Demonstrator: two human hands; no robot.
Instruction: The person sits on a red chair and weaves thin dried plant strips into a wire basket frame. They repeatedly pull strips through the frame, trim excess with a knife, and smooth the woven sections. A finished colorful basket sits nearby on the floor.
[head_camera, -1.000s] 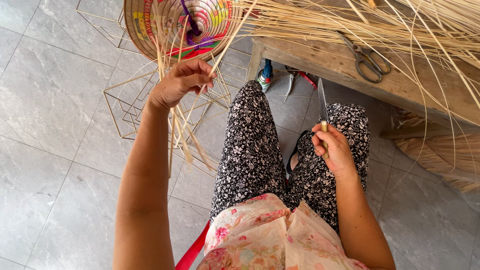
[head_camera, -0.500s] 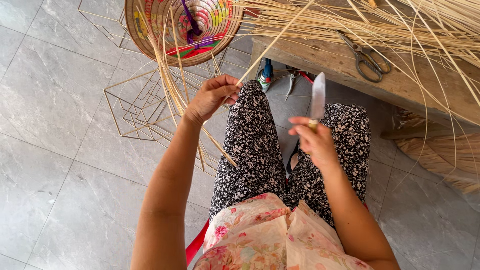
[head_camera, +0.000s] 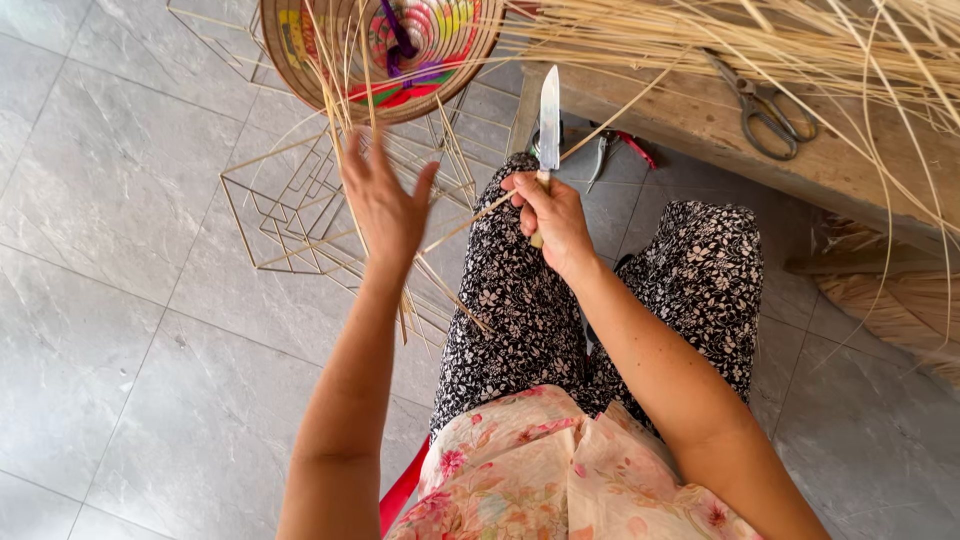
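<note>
The right hand (head_camera: 553, 215) is closed around the handle of a knife (head_camera: 548, 118), blade upright and pointing away from the body, above the left knee. A thin straw strip (head_camera: 470, 218) passes under this hand and slants up toward the near edge of the wooden bench (head_camera: 700, 125).

The left hand (head_camera: 385, 205) is spread, fingers apart, gripping nothing. It sits among loose straw strips (head_camera: 345, 150) that hang from the rim of a woven basket (head_camera: 385, 50) resting on the tiled floor (head_camera: 110, 250).

Handling, as judged:
- Straw strips: very light, flexible along the length, likely brittle at sharp bends. Pinch near the working end; a mid-length hold lets them whip.
- Knife: rigid steel blade, smooth and narrow handle. Hold by the handle only.
- Basket: stiff coiled wall, light, round; multicoloured bands inside. Steady it at the rim.

Scissors (head_camera: 765, 110) lie on the bench among more straw. Square straw frames (head_camera: 290, 215) lie flat on the floor beside the basket.
</note>
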